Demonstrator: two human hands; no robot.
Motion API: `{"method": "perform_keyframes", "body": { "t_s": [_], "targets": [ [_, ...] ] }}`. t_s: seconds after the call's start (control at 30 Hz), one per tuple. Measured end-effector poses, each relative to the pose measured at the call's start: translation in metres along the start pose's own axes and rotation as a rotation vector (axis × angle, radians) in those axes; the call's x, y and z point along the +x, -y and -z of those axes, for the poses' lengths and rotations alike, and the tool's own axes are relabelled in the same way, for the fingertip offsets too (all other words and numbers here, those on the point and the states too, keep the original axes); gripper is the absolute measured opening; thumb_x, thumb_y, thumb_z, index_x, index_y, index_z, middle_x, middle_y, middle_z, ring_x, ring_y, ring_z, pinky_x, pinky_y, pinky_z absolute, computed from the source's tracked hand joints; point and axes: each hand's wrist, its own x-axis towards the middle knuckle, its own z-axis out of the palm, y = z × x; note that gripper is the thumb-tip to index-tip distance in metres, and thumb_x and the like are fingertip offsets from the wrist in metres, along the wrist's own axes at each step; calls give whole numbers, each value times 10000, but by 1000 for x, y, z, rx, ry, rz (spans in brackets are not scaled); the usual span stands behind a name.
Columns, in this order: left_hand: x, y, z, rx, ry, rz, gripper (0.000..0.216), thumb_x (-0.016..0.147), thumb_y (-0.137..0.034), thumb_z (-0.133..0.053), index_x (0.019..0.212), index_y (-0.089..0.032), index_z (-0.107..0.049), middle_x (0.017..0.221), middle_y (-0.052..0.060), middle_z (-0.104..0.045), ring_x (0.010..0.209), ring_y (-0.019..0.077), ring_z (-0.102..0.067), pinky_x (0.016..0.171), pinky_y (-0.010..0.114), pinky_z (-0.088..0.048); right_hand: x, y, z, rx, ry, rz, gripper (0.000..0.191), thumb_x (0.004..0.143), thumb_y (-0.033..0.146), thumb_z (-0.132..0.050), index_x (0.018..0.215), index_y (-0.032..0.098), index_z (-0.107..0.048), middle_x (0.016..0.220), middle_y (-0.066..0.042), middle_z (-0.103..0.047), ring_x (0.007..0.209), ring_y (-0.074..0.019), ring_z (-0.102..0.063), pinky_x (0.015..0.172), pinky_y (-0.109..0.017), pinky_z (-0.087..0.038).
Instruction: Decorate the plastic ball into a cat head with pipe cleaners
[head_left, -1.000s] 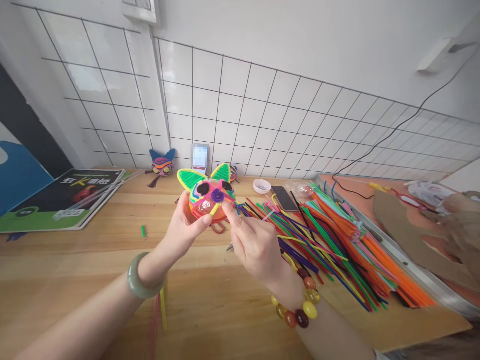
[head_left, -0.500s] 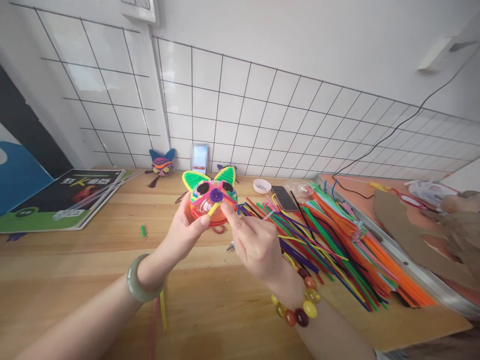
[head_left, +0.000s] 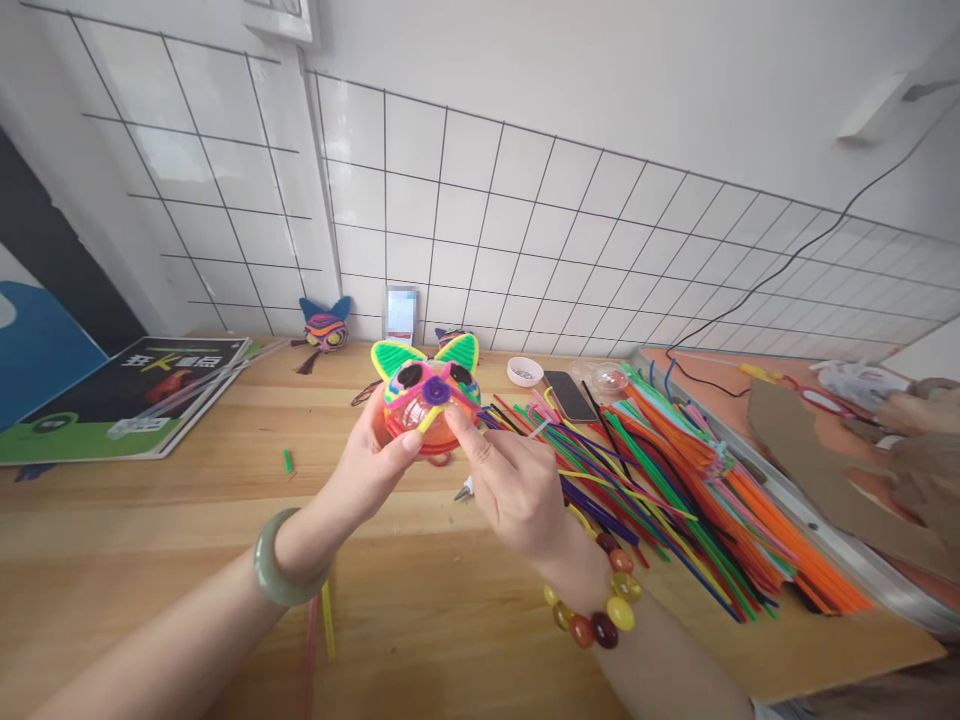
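Our left hand (head_left: 375, 440) grasps the cat head (head_left: 411, 412) over the table (head_left: 225, 540), our right hand (head_left: 517, 490) puts a fingertip by its nose (head_left: 436, 391), any grip there we can't tell, and beyond, the bowl (head_left: 525, 383) holds tiny bits (head_left: 523, 373)!

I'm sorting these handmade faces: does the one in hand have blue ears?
No, the face in the left hand has green ears edged in yellow; the blue-eared one is near the wall.

Large characters (head_left: 171, 362) mark the book (head_left: 97, 385) — too unclear to read.
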Motion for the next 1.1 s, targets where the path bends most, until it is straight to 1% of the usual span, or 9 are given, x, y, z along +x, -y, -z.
{"method": "perform_keyframes", "body": {
  "t_s": [0.1,0.23,0.37,0.5,0.57,0.77,0.93,1.03,1.1],
  "targets": [
    [0,1,1,13,3,-8,426,820,-395,-777,1182,-246,-607,1033,48,-713,814,161,-710,715,274,-626,-2,-1,-1,2,-1,1,622,950,15,-406,1552,158,-343,645,18,-558,563,-143,-508,529,-278,-421],
    [-1,1,1,27,9,-17,408,844,-396,-755,1189,-248,-596,1048,52,-718,831,169,-719,716,277,-629,-2,-1,-2,-2,-2,-8,642,954,29,-372,1574,177,-298,642,20,-563,560,-143,-522,528,-269,-439],
    [0,2,2,42,-4,-24,439,839,-390,-764,1218,-264,-581,1103,49,-716,851,175,-731,704,272,-631,0,-1,-1,12,-11,-17,615,954,31,-371,1554,162,-341,633,21,-560,536,-142,-511,501,-269,-429],
    [0,2,3,66,-11,-37,481,830,-398,-771,1242,-261,-563,1211,75,-686,902,210,-737,661,281,-631,1,-1,-2,32,-21,-22,600,950,12,-406,1534,149,-374,648,16,-572,535,-141,-508,500,-278,-416],
    [0,3,4,74,-1,-37,480,835,-401,-764,1240,-252,-554,1229,90,-675,904,224,-737,639,291,-631,0,-1,-2,36,-27,-19,599,949,11,-410,1531,150,-376,647,17,-579,536,-141,-516,496,-276,-415],
    [0,3,4,90,9,-44,482,853,-402,-746,1253,-235,-534,1166,94,-684,848,209,-727,623,297,-628,-1,-1,-3,19,-8,-46,571,970,60,-379,1531,167,-383,678,4,-645,563,-142,-568,526,-269,-465],
    [2,5,4,77,27,-48,465,873,-381,-728,1273,-249,-531,1101,71,-694,809,190,-715,649,313,-630,1,-3,-3,59,-31,-58,542,978,55,-386,1510,157,-419,652,9,-632,541,-134,-544,513,-263,-448],
    [1,7,6,71,62,-62,443,887,-388,-712,1274,-262,-537,1038,54,-707,734,165,-702,652,321,-626,1,-3,-3,65,-38,-64,542,979,54,-385,1509,162,-418,665,8,-656,536,-128,-544,513,-258,-448],
    [1,7,7,69,69,-62,459,891,-398,-706,1294,-264,-532,1045,63,-709,752,173,-708,662,323,-623,2,-4,-2,63,-35,-69,539,984,63,-381,1510,170,-417,684,6,-676,533,-126,-542,513,-256,-449]
  ]
}}
